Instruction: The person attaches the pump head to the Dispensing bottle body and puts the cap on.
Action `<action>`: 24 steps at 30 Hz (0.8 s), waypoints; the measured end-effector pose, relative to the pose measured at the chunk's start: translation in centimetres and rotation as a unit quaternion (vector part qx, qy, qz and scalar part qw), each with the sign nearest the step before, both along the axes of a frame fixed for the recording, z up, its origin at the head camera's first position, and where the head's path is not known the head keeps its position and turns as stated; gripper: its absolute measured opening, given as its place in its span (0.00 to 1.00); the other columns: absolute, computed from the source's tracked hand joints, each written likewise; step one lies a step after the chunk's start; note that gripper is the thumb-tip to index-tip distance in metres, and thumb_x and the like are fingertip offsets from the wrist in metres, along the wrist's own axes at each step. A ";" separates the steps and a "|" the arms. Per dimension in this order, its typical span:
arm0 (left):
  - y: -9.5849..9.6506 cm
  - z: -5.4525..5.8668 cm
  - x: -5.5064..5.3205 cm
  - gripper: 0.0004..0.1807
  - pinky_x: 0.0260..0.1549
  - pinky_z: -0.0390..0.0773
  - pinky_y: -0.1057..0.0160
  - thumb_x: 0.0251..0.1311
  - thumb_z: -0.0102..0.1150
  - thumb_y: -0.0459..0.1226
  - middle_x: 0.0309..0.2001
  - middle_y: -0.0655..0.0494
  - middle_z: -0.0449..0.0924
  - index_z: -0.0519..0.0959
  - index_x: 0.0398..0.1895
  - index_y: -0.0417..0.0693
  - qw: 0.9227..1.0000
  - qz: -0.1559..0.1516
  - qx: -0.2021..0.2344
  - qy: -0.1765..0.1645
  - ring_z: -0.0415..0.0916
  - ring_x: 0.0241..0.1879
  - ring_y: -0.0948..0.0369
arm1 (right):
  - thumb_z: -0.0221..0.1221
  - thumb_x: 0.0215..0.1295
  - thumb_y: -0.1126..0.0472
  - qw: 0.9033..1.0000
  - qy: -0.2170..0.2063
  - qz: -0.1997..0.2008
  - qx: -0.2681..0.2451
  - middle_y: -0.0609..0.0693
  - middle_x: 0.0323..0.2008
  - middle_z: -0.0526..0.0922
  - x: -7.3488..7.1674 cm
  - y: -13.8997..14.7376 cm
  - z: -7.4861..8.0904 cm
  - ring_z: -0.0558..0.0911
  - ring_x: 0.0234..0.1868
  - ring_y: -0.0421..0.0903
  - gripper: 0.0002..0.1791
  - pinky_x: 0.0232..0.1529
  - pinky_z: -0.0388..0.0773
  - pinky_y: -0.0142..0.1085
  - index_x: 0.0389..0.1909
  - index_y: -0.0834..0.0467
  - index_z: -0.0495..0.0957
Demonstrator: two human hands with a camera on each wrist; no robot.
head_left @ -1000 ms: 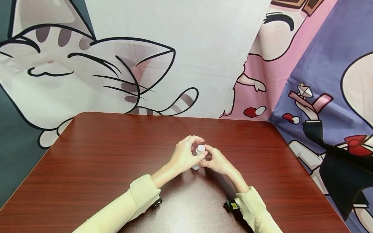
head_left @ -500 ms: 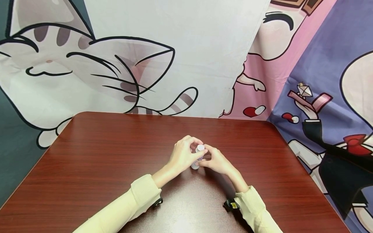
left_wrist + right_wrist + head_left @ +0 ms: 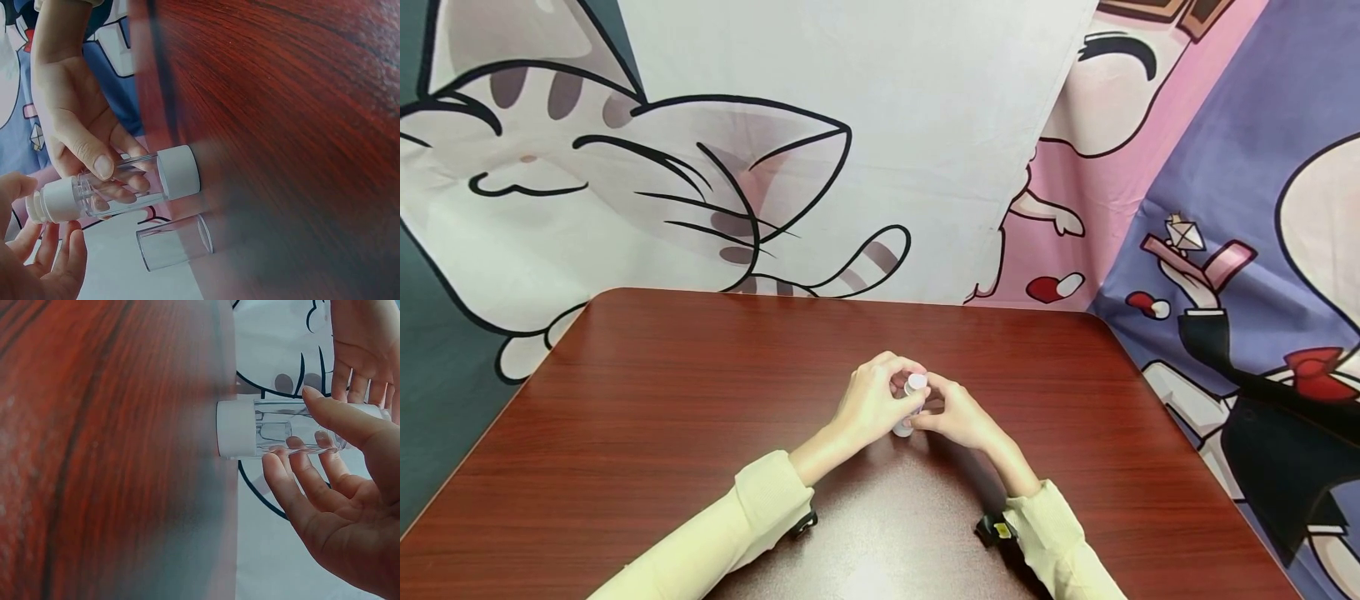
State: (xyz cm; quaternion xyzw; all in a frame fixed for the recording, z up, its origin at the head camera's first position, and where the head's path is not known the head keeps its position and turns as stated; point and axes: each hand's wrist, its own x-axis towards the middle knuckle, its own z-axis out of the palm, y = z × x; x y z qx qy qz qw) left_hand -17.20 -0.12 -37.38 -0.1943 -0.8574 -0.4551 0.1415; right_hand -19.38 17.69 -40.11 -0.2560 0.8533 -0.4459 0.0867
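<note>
A clear bottle (image 3: 180, 172) with a white base and a white pump top (image 3: 61, 200) stands upright on the table. In the head view its white head (image 3: 917, 382) shows between the two hands. My right hand (image 3: 961, 414) grips the clear body, thumb on one side and fingers on the other, as the right wrist view also shows. My left hand (image 3: 874, 400) holds the white top between thumb and fingers. Beside the bottle, in the left wrist view, a clear cylindrical cap (image 3: 178, 240) stands on the table; the hands hide it in the head view.
The brown wood-grain table (image 3: 700, 375) reaches back to a cloth backdrop (image 3: 940, 167) printed with cartoon figures. A small black device (image 3: 995, 529) sits at the right cuff, and another (image 3: 803, 522) at the left cuff.
The left thumb and fingers have shifted slightly around the bottle's white top. The right hand keeps its grip on the body, and the bottle stays in nearly the same place.
</note>
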 end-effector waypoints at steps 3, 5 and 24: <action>0.0 0.0 0.1 0.10 0.30 0.73 0.71 0.50 0.68 0.40 0.33 0.59 0.79 0.84 0.38 0.51 1.000 -0.006 0.000 0.003 0.79 0.29 0.61 | 0.68 0.53 0.64 1.000 0.008 0.000 0.004 0.58 0.48 0.83 0.0 0.0 -0.1 0.82 0.49 0.51 0.29 0.47 0.81 0.38 0.57 0.64 0.72; 0.0 0.0 0.1 0.11 0.31 0.73 0.70 0.50 0.67 0.40 0.34 0.58 0.80 0.84 0.38 0.51 1.000 -0.009 -0.001 0.006 0.79 0.30 0.61 | 0.68 0.54 0.65 1.000 0.009 0.001 0.005 0.58 0.48 0.83 -0.1 0.0 -0.1 0.82 0.49 0.51 0.28 0.47 0.81 0.37 0.56 0.64 0.72; 0.2 -0.3 0.0 0.17 0.40 0.75 0.62 0.44 0.74 0.35 0.40 0.56 0.82 0.83 0.41 0.49 0.999 -0.034 -0.009 0.018 0.80 0.39 0.59 | 0.65 0.55 0.67 1.000 -0.006 0.005 -0.002 0.62 0.47 0.82 -0.2 0.1 -0.2 0.81 0.48 0.52 0.26 0.46 0.81 0.34 0.55 0.69 0.71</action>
